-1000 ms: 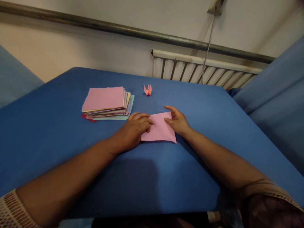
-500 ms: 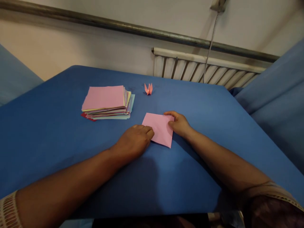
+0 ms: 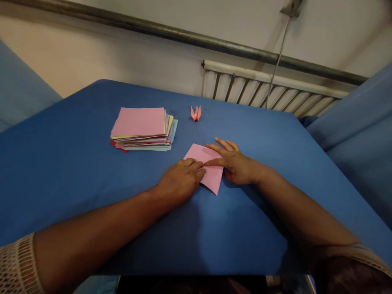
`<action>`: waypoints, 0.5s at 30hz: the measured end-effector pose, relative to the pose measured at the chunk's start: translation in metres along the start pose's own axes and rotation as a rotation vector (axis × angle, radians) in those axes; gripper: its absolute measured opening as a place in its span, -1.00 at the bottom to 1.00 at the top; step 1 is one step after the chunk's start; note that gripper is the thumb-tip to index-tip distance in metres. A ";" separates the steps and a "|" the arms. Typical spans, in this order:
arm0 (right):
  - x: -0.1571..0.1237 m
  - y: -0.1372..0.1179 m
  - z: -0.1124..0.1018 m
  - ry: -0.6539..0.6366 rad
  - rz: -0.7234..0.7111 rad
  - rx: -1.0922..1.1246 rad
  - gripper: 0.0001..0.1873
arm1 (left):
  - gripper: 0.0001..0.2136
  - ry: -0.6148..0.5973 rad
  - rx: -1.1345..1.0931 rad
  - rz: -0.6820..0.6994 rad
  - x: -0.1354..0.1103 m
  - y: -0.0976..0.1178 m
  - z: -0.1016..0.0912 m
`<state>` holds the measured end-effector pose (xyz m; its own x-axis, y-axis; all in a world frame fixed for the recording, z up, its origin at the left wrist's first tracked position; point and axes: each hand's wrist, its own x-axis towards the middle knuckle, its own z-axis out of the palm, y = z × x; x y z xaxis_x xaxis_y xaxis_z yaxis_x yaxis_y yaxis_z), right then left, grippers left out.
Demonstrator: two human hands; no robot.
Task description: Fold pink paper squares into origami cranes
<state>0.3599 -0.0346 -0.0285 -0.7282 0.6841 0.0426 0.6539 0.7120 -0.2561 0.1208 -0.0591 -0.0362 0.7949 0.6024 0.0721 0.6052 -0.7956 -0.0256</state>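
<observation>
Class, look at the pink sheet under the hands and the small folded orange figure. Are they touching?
Apart. The head view shows it: a plain stretch of blue tabletop lies between the pink sheet and the folded orange figure.

Soft shadows darken the dimly lit table.

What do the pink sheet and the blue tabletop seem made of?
Pink sheet: seemingly paper, matte, judging by its thin edge and lack of glare.
Blue tabletop: perhaps cloth or vinyl, low sheen, given its soft, smooth look; unclear which.
</observation>
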 end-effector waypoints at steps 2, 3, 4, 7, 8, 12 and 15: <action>0.000 -0.002 -0.003 0.006 -0.031 -0.037 -0.30 | -0.71 0.006 -0.010 -0.013 -0.001 -0.003 0.001; 0.000 -0.003 -0.004 0.015 -0.040 -0.050 -0.35 | -0.71 0.005 -0.024 -0.028 -0.002 -0.005 0.001; 0.000 -0.003 -0.004 0.030 -0.041 -0.055 -0.41 | -0.71 0.003 -0.042 -0.046 -0.004 -0.006 0.000; 0.002 -0.001 0.002 0.077 -0.028 0.012 -0.56 | -0.71 0.014 -0.110 -0.075 -0.006 -0.010 -0.001; 0.003 0.000 0.007 0.089 -0.028 0.062 -0.60 | -0.71 0.025 -0.130 -0.078 -0.007 -0.011 -0.001; 0.011 0.007 0.027 0.169 -0.080 0.331 -0.77 | -0.74 0.047 -0.226 -0.109 -0.005 -0.017 -0.001; 0.016 0.011 0.036 0.229 0.004 0.470 -0.80 | -0.72 0.049 -0.266 -0.185 -0.002 -0.024 -0.001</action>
<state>0.3483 -0.0215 -0.0651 -0.6275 0.7416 0.2373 0.4554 0.5967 -0.6607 0.1049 -0.0417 -0.0350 0.6653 0.7399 0.0994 0.7023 -0.6654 0.2530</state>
